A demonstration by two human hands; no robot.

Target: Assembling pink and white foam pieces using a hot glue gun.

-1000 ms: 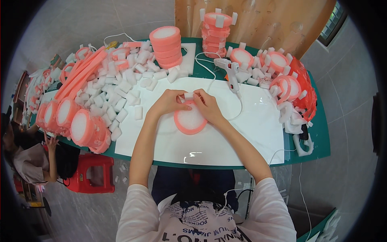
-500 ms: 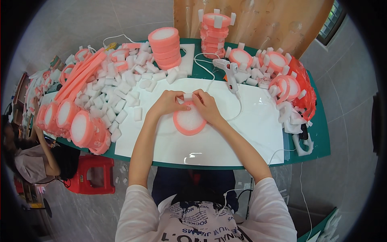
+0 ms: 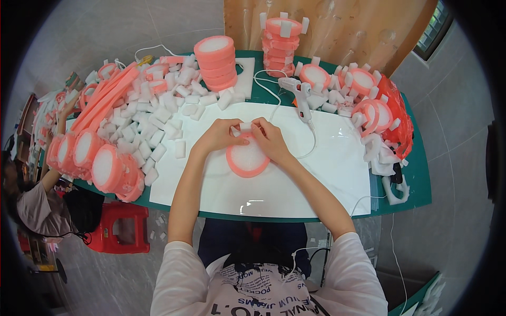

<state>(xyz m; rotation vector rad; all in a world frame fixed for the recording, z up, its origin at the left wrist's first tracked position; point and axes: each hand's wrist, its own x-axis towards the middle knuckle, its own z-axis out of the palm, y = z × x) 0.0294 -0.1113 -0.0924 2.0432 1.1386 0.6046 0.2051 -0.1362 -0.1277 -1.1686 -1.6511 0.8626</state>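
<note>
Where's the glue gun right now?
In the head view, the white glue gun lies on the table's far right half, just beyond the right hand.

The round foam disc [image 3: 247, 156] has a salmon-pink rim and a white centre. The small rectangular foam block [image 3: 245, 126] is white. The flat work sheet [image 3: 295, 179] is glossy white on a dark green table [image 3: 416, 179]. The plastic glue gun [image 3: 300, 95] is white. The plastic stool [image 3: 118, 226] is red.
</note>
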